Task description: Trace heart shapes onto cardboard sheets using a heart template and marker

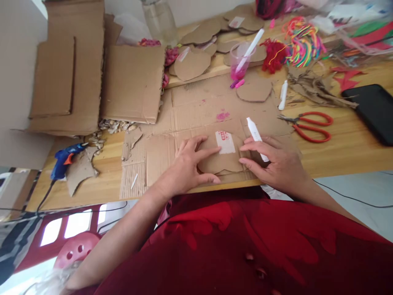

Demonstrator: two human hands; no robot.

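Note:
A cardboard cutout (pixel 215 162) with a rounded, uneven outline lies near the table's front edge. A strip of whitish tape with red print (pixel 225 143) is stuck on it. My left hand (pixel 192 164) rests over the cutout's left side, fingers spread, the index fingertip at the tape. At the cutout's right edge is my right hand (pixel 273 159), thumb and index finger bent toward the rim. A white marker (pixel 254 130) runs under that index finger, its lower end showing above the thumb, so it sits within the hand's grip.
A large cardboard sheet (pixel 187 110) covers the work area. Red-handled scissors (pixel 313 125), another white marker (pixel 283 95) and a black phone (pixel 373 110) lie right. A blue glue gun (pixel 63 162) lies left. Behind stand a pink cup (pixel 238 71) and several cutouts (pixel 193 65).

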